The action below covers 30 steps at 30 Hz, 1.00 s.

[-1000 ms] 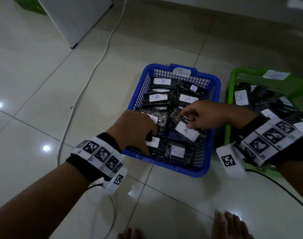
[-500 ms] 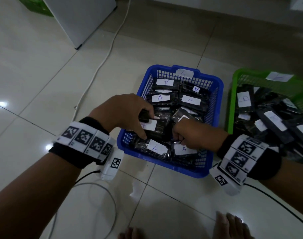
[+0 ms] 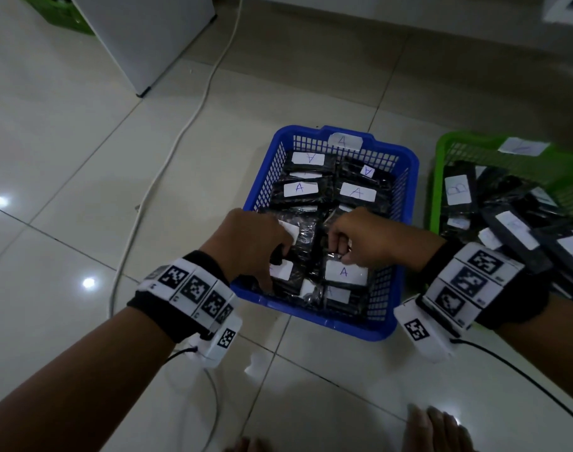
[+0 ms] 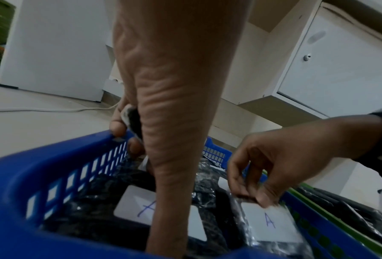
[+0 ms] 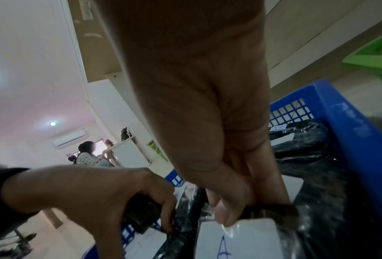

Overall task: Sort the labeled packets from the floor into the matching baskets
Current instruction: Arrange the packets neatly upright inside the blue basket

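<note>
The left hand (image 3: 246,246) has its fingers curled round a small black packet in glossy, crinkled plastic film (image 4: 133,122), held over the near left corner of the blue perforated plastic basket (image 3: 406,203). The right hand (image 3: 360,238) pinches between thumb and fingers the top edge of another black film-wrapped packet with a white rectangular label marked "A" (image 3: 345,272), which lies in the near half of the blue basket, just beside the left hand.

The blue basket is rectangular with gridded walls and a smooth rolled rim, and a white paper tag marked "A" (image 3: 344,141) sits on its far rim. It is filled with flat black packets (image 3: 298,189) in shiny wrinkled wrap, each with a white label, those readable marked "A", lying side by side and overlapping.

Right of the blue basket and just beside it stands a green perforated plastic basket (image 3: 442,158), with a white paper tag (image 3: 523,146) on its far rim whose letter cannot be read. It holds a loose heap of similar black packets (image 3: 507,230), one label marked "B".

Both baskets rest on a glossy pale tiled floor (image 3: 66,141). Left of the blue basket a white cable (image 3: 180,132) runs along the tiles toward a white box-shaped cabinet (image 3: 141,34). Both wrists wear black bands with black-and-white square markers (image 3: 193,288).
</note>
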Available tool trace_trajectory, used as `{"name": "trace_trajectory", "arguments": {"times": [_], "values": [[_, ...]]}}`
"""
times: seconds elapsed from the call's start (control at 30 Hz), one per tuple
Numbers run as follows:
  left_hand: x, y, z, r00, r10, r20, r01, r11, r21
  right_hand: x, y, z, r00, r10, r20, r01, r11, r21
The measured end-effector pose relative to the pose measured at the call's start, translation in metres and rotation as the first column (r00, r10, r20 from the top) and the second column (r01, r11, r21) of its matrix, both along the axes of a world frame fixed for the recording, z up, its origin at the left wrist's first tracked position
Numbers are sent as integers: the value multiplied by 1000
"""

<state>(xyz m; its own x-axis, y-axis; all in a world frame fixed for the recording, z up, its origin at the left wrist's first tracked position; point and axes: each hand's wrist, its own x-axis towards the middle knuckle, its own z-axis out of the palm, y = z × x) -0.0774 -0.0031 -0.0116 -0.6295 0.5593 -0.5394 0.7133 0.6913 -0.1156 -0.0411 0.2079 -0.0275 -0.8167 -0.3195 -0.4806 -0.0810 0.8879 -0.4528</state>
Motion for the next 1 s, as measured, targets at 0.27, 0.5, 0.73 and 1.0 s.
{"name": "trace_trajectory", "arguments": {"times": [0.27,0.5,0.73,1.0], "values": [[-2,-6,7,996,49,71,-59,987,146,8,3,-12,993,95,76,-105,983,148],[22,32,13,985,-160,65,144,968,204,11,3,-14,982,168,82,-182,960,215],[29,48,0,965,-264,14,263,964,29,6,13,-11,994,83,-74,-66,975,211],[30,45,6,982,-110,151,104,993,48,-6,11,-17,983,106,-151,-63,962,266]]}}
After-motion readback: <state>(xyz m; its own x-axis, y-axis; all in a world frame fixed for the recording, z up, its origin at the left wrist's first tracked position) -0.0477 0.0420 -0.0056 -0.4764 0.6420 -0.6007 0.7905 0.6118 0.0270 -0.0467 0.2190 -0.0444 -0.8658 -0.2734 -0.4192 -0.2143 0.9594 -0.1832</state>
